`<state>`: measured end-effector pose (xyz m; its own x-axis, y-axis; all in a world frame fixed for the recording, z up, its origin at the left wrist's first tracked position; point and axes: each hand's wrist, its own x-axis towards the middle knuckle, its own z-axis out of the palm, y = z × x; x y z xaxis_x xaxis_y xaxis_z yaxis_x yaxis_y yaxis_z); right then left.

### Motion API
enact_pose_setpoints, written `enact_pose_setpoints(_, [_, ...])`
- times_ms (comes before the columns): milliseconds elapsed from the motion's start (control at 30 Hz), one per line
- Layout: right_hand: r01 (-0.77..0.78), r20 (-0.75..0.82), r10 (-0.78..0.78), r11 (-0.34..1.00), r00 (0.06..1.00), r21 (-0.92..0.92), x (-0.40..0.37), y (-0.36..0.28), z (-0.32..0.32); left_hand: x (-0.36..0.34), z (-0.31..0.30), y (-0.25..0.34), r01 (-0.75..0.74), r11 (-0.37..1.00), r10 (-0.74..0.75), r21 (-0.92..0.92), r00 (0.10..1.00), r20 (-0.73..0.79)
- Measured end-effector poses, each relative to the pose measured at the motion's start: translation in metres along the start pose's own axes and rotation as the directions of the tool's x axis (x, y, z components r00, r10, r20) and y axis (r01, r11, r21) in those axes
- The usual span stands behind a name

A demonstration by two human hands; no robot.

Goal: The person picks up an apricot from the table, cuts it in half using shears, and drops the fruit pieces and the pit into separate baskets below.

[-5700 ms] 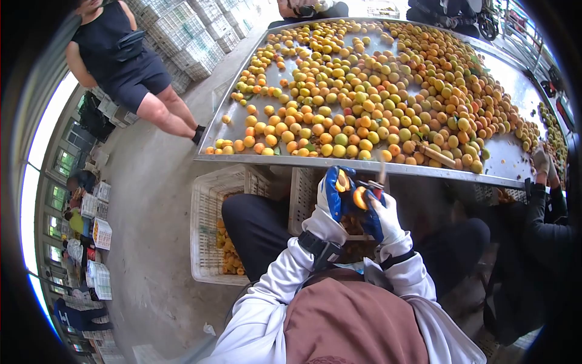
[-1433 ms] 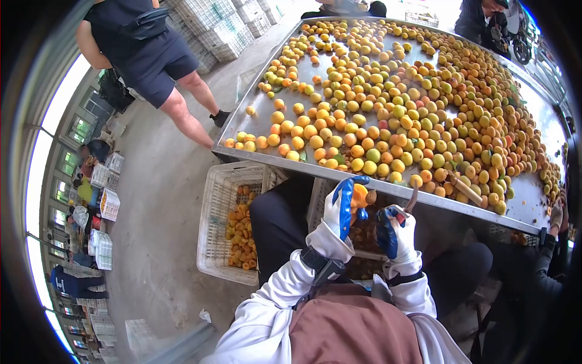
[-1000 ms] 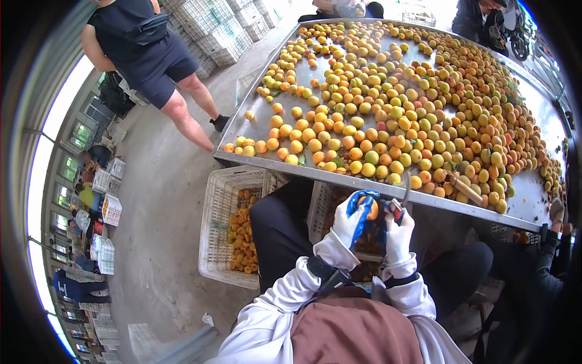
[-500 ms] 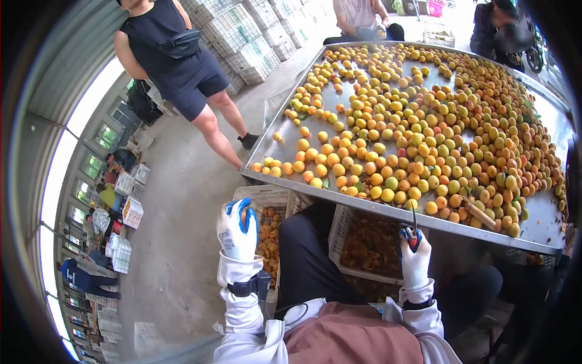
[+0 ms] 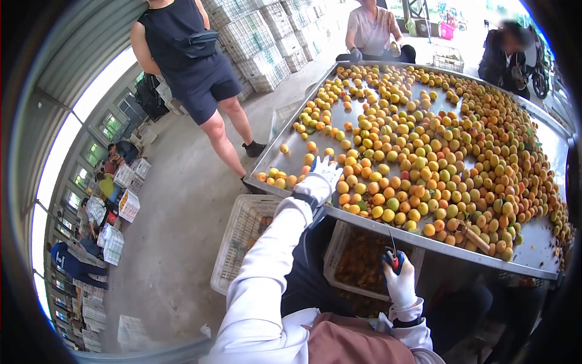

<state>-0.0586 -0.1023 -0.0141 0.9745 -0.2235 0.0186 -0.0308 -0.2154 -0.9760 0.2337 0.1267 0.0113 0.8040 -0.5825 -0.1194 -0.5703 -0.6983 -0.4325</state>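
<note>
Floor: the grey concrete floor (image 5: pixel 163 242) runs along the left edge of the bench and beyond it.
Bench: a broad, rimmed, silver metal bench (image 5: pixel 533 252) carries the fruit.
Stack: white plastic crates (image 5: pixel 260 48) stand piled beyond the left edge.
Standing person: a person in a dark sleeveless top and shorts (image 5: pixel 206 79) stands near the near-left corner.
Seated people: a person in a pale top (image 5: pixel 373 33) sits by the far-left corner; a person in dark clothing (image 5: pixel 503 64) is near the far-right part.
Fruit: round yellow-orange fruit (image 5: pixel 445 176) covers much of the bench, densest toward the right edge, sparser near the near-left corner.
Crates below: a white slatted plastic crate (image 5: pixel 233 261) sits under the near-left corner; a pale crate of brown-orange pieces (image 5: pixel 330 270) sits under the near edge.
Left hand: the white-gloved left hand (image 5: pixel 324 173) reaches over the near edge, its grip spread above fruit; contact cannot be told.
Right hand: the white-and-blue-gloved right hand (image 5: pixel 400 285), below the near edge, has its grip closed around the knife.
Knife: the red-handled metal knife (image 5: pixel 396 262) points its thin blade upward.
Stick: a light-brown cylindrical stick (image 5: pixel 474 238) lies among fruit, near the right half of the near edge.
</note>
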Motion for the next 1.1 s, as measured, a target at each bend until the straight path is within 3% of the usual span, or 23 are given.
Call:
enact_pose_setpoints(33, [-0.008, 0.004, 0.008, 1.000, 1.000, -0.002, 0.000, 0.001, -0.001, 0.006, 0.001, 0.005, 0.001, 1.000, -0.002, 0.031, 0.999, 0.045])
enact_pose_setpoints(67, [-0.016, 0.009, 0.016, 1.000, 1.000, -0.004, -0.001, 0.002, -0.003, 0.010, 0.007, 0.008, 0.026, 0.999, -0.023, 0.044, 0.998, -0.053])
enact_pose_setpoints(100, [-0.025, 0.008, 0.025, 0.999, 1.000, 0.031, -0.001, 0.003, -0.003, 0.016, 0.011, 0.010, 0.028, 0.999, -0.026, 0.045, 0.998, -0.055])
enact_pose_setpoints(267, [-0.029, 0.025, 0.029, 0.999, 0.999, 0.028, -0.001, 0.004, -0.005, 0.019, 0.003, 0.016, 0.068, 0.997, -0.069, 0.034, 0.996, 0.056])
enact_pose_setpoints(333, [-0.025, 0.045, 0.024, 0.999, 0.999, 0.026, -0.001, 0.002, -0.004, 0.013, 0.008, 0.015, 0.090, 0.993, -0.094, -0.083, 0.994, -0.055])
enact_pose_setpoints(367, [0.013, 0.042, -0.015, 0.999, 0.999, 0.052, -0.001, -0.001, -0.002, 0.012, -0.010, 0.016, 0.126, 0.975, -0.121, -0.182, 0.992, 0.040])
enact_pose_setpoints(400, [0.053, 0.037, -0.056, 0.996, 0.998, 0.076, -0.002, -0.003, -0.001, 0.010, 0.005, 0.011, 0.148, 0.948, -0.177, -0.280, 0.981, -0.078])
enact_pose_setpoints(433, [0.072, 0.051, -0.074, 0.996, 0.996, 0.051, -0.003, -0.004, -0.001, 0.008, 0.004, 0.010, 0.171, 0.901, -0.223, -0.398, 0.971, -0.088])
enact_pose_setpoints(500, [0.079, 0.059, -0.082, 0.996, 0.995, 0.047, -0.004, -0.006, 0.001, 0.000, -0.003, 0.014, 0.213, 0.713, -0.359, -0.668, 0.929, -0.087])
enact_pose_setpoints(533, [0.083, 0.072, -0.086, 0.996, 0.994, 0.043, -0.005, -0.006, 0.002, -0.005, -0.006, 0.017, 0.213, 0.714, -0.358, -0.667, 0.930, -0.086])
enact_pose_setpoints(600, [0.124, 0.061, -0.125, 0.992, 0.990, 0.028, -0.006, -0.003, 0.004, -0.020, -0.013, 0.030, -0.062, 0.180, -0.355, -0.982, 0.927, -0.123])
enact_pose_setpoints(667, [0.159, 0.066, -0.161, 0.986, 0.985, 0.041, -0.005, 0.000, 0.004, -0.034, -0.014, 0.053, -0.313, -0.191, -0.319, -0.931, 0.916, -0.242])
enact_pose_setpoints(733, [0.170, 0.058, -0.172, 0.984, 0.983, 0.049, -0.007, -0.006, 0.001, -0.061, -0.046, 0.076, -0.221, -0.502, -0.217, -0.836, 0.968, -0.126])
enact_pose_setpoints(833, [0.189, 0.050, -0.193, 0.979, 0.980, 0.074, -0.009, -0.014, -0.002, -0.088, -0.070, 0.105, -0.230, -0.657, -0.168, -0.718, 0.973, -0.159])
enact_pose_setpoints(900, [0.273, 0.022, -0.275, 0.959, 0.961, 0.075, -0.010, -0.009, -0.002, -0.098, -0.075, 0.117, -0.223, -0.666, -0.154, -0.712, 0.975, -0.161])
enact_pose_setpoints(1000, [0.277, 0.030, -0.279, 0.959, 0.960, 0.055, -0.011, -0.003, -0.001, -0.100, -0.079, 0.131, -0.260, -0.655, -0.162, -0.709, 0.965, -0.205])
enact_pose_setpoints(1100, [0.280, 0.022, -0.281, 0.958, 0.959, 0.056, -0.013, -0.007, -0.004, -0.102, -0.079, 0.138, -0.197, -0.722, -0.131, -0.664, 0.980, -0.148])
